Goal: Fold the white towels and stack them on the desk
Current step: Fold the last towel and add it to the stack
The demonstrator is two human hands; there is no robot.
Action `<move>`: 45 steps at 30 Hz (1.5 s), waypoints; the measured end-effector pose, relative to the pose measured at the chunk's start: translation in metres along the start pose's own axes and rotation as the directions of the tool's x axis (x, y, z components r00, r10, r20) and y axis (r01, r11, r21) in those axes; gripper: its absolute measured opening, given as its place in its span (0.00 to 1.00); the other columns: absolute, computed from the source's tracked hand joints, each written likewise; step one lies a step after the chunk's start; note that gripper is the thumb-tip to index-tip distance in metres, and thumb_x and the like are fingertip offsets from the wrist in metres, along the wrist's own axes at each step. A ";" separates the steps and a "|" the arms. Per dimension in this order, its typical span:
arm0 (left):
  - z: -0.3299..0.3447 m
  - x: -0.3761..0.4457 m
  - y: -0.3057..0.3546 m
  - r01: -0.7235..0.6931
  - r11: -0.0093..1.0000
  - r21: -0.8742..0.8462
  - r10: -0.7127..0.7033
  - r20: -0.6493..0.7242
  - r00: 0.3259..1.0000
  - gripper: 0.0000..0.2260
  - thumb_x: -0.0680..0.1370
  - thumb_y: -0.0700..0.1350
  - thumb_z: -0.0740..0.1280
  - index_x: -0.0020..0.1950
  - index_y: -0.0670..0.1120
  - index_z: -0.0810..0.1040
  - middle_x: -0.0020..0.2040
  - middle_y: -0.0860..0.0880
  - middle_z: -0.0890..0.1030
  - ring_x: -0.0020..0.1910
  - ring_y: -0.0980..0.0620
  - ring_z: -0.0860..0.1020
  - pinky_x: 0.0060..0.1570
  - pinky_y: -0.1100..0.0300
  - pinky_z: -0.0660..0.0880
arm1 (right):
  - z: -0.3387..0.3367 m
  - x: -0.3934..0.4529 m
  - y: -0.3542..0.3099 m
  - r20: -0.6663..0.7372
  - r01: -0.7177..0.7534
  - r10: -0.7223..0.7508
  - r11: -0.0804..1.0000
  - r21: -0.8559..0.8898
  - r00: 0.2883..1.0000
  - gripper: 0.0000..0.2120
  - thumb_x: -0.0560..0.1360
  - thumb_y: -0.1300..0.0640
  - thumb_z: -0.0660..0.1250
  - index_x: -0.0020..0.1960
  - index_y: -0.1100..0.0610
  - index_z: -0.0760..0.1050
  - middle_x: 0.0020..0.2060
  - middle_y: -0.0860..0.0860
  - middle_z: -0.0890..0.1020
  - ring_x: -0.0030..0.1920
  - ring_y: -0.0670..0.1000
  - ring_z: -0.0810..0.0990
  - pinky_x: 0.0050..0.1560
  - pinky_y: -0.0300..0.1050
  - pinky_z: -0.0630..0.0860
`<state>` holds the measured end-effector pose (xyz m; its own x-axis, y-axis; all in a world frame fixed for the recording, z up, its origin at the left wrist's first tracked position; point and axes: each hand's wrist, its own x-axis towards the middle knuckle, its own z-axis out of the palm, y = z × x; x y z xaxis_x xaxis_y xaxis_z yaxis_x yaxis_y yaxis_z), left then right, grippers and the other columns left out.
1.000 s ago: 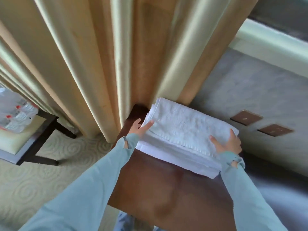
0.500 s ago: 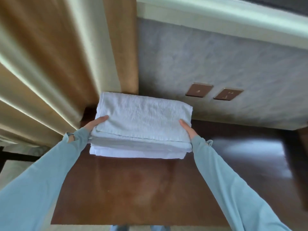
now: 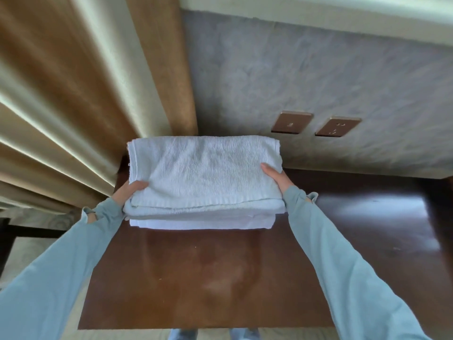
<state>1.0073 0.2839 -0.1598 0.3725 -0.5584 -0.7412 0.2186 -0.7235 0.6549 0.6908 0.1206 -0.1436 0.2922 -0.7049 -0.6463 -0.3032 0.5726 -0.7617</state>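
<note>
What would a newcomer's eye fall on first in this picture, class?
A stack of folded white towels sits at the far left of the dark wooden desk, gripped at its sides by the left hand and right hand. Behind hang gold curtains; two bronze wall sockets lie right.

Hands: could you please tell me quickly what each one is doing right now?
Left hand: grips the left side of the towel stack, thumb on top.
Right hand: grips the stack's right side.

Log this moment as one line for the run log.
stage: squaring stack | left hand: grips towel stack left side | right hand: grips right side | stack: on desk
</note>
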 end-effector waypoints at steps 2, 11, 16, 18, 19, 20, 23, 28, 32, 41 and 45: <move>0.001 0.000 -0.002 0.052 0.999 0.007 -0.052 -0.020 0.998 0.07 0.80 0.45 0.59 0.53 0.41 0.71 0.36 0.46 0.74 0.32 0.51 0.74 0.25 0.67 0.72 | 0.003 -0.003 0.007 -0.080 -0.051 0.045 0.996 -0.068 0.996 0.50 0.54 0.30 0.74 0.69 0.52 0.66 0.58 0.48 0.78 0.57 0.51 0.77 0.67 0.50 0.68; -0.012 -0.013 0.046 -0.090 0.877 0.472 0.158 -0.105 0.982 0.23 0.77 0.51 0.65 0.69 0.44 0.68 0.59 0.45 0.75 0.55 0.44 0.75 0.51 0.56 0.72 | 0.006 -0.012 -0.007 -0.265 0.101 -0.276 0.843 -0.528 0.924 0.35 0.72 0.39 0.66 0.72 0.55 0.61 0.66 0.53 0.67 0.64 0.54 0.70 0.59 0.42 0.66; 0.005 -0.018 0.033 -0.098 0.723 0.684 0.335 -0.223 0.915 0.28 0.79 0.48 0.61 0.76 0.45 0.54 0.72 0.41 0.65 0.70 0.38 0.65 0.69 0.47 0.63 | 0.016 -0.013 0.000 -0.267 -0.003 -0.352 0.599 -0.801 0.897 0.37 0.72 0.35 0.60 0.74 0.54 0.55 0.67 0.56 0.63 0.65 0.59 0.65 0.65 0.52 0.64; 0.024 -0.030 0.039 -0.117 0.632 0.766 0.525 -0.312 0.792 0.29 0.79 0.49 0.59 0.77 0.46 0.52 0.74 0.40 0.59 0.72 0.38 0.60 0.70 0.44 0.59 | 0.019 -0.018 -0.007 -0.221 0.033 -0.540 0.421 -0.906 0.812 0.40 0.69 0.30 0.57 0.74 0.51 0.54 0.71 0.55 0.59 0.71 0.60 0.58 0.69 0.57 0.56; 0.036 -0.035 0.041 -0.155 0.537 0.829 0.625 -0.268 0.733 0.29 0.79 0.53 0.59 0.77 0.49 0.51 0.75 0.41 0.57 0.73 0.38 0.57 0.71 0.43 0.56 | 0.023 -0.022 -0.010 -0.089 0.127 -0.613 0.300 -0.946 0.785 0.40 0.68 0.28 0.53 0.74 0.47 0.54 0.74 0.54 0.55 0.73 0.60 0.53 0.71 0.59 0.51; 0.047 -0.038 0.040 -0.195 0.405 0.893 0.676 -0.148 0.722 0.29 0.78 0.58 0.57 0.77 0.55 0.50 0.77 0.44 0.52 0.75 0.39 0.53 0.72 0.42 0.53 | 0.029 -0.024 -0.010 0.082 0.240 -0.623 0.174 -0.955 0.778 0.40 0.67 0.27 0.50 0.74 0.43 0.53 0.75 0.52 0.51 0.75 0.60 0.48 0.72 0.62 0.46; 0.066 -0.028 0.017 -0.229 0.079 0.970 0.595 0.138 0.792 0.27 0.74 0.69 0.39 0.72 0.67 0.36 0.77 0.53 0.38 0.76 0.38 0.40 0.72 0.38 0.43 | 0.054 -0.026 0.010 0.445 0.428 -0.463 -0.150 -0.891 0.766 0.38 0.67 0.25 0.47 0.74 0.37 0.48 0.77 0.47 0.46 0.75 0.62 0.40 0.71 0.68 0.43; 0.065 -0.009 0.011 -0.201 0.028 0.979 0.577 0.148 0.803 0.27 0.73 0.68 0.36 0.71 0.67 0.33 0.77 0.54 0.37 0.76 0.38 0.38 0.72 0.37 0.42 | 0.058 -0.018 0.010 0.452 0.385 -0.425 -0.238 -0.892 0.784 0.36 0.70 0.26 0.42 0.74 0.37 0.42 0.77 0.45 0.42 0.75 0.60 0.37 0.72 0.67 0.39; 0.053 -0.022 0.008 -0.397 -0.021 0.918 0.610 0.326 0.722 0.36 0.66 0.76 0.36 0.73 0.68 0.42 0.78 0.50 0.45 0.77 0.41 0.42 0.72 0.37 0.43 | 0.061 -0.035 0.012 0.566 0.535 -0.494 -0.221 -0.816 0.660 0.36 0.70 0.30 0.54 0.73 0.44 0.58 0.75 0.50 0.59 0.75 0.60 0.55 0.72 0.64 0.51; 0.027 -0.018 -0.011 -0.354 -0.360 0.863 0.656 0.504 0.562 0.39 0.70 0.63 0.58 0.75 0.61 0.41 0.78 0.51 0.52 0.70 0.37 0.67 0.64 0.36 0.66 | 0.033 -0.022 0.028 0.639 0.411 -0.593 -0.489 -0.769 0.490 0.44 0.64 0.69 0.73 0.72 0.44 0.58 0.69 0.51 0.71 0.69 0.58 0.69 0.67 0.56 0.67; 0.028 -0.016 -0.019 -0.310 -0.407 0.860 0.644 0.510 0.570 0.39 0.70 0.65 0.57 0.76 0.60 0.41 0.77 0.49 0.55 0.70 0.36 0.66 0.63 0.35 0.65 | 0.035 -0.033 0.048 0.621 0.343 -0.546 -0.530 -0.776 0.561 0.34 0.74 0.43 0.61 0.75 0.44 0.51 0.75 0.52 0.60 0.74 0.59 0.58 0.71 0.61 0.55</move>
<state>0.9714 0.2951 -0.1643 -0.1068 -0.9913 -0.0764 -0.9794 0.1181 -0.1635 0.6988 0.1863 -0.1599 0.8934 -0.4487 0.0245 -0.4428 -0.8697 0.2181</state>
